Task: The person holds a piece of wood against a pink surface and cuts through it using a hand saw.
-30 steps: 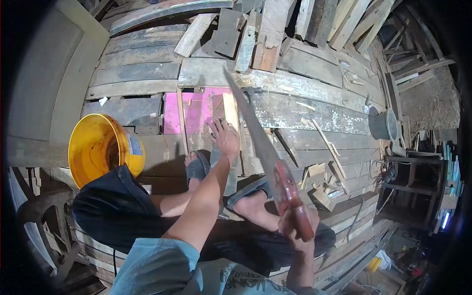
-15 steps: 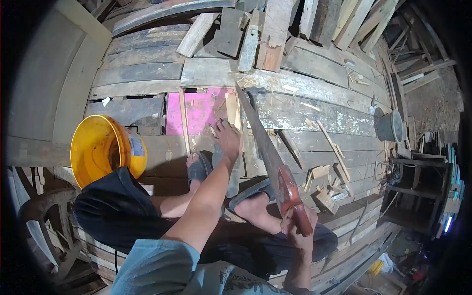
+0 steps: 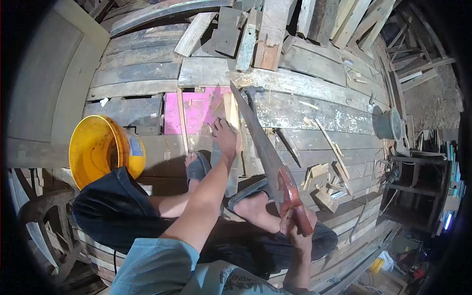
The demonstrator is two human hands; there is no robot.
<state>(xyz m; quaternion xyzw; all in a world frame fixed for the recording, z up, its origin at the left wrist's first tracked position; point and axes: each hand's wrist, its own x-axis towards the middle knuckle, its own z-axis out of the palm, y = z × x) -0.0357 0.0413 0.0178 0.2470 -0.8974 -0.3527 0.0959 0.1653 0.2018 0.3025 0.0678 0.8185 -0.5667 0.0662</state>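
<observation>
A handsaw (image 3: 258, 135) with a red handle (image 3: 291, 196) is in my right hand (image 3: 298, 227), its blade slanting up and left over the floorboards. My left hand (image 3: 224, 139) rests on a pale wood strip (image 3: 232, 109), fingers bent over its near part; what lies under the palm is hidden. Beside the strip, to its left, is a pink panel (image 3: 199, 109) with wood chips on it, crossed by a thin stick (image 3: 182, 120). The saw's tip is just above the strip's far end; contact cannot be made out.
A yellow bucket (image 3: 102, 147) stands at left by my knee. Offcuts (image 3: 322, 189) and thin sticks lie to the right, with a grey bucket (image 3: 388, 123) beyond. Planks (image 3: 270, 37) are piled at the far side. My sandalled feet are either side of my left forearm.
The saw blade's tip has shifted slightly left. Both hands keep nearly the same place and hold; the whole view has moved a little.
</observation>
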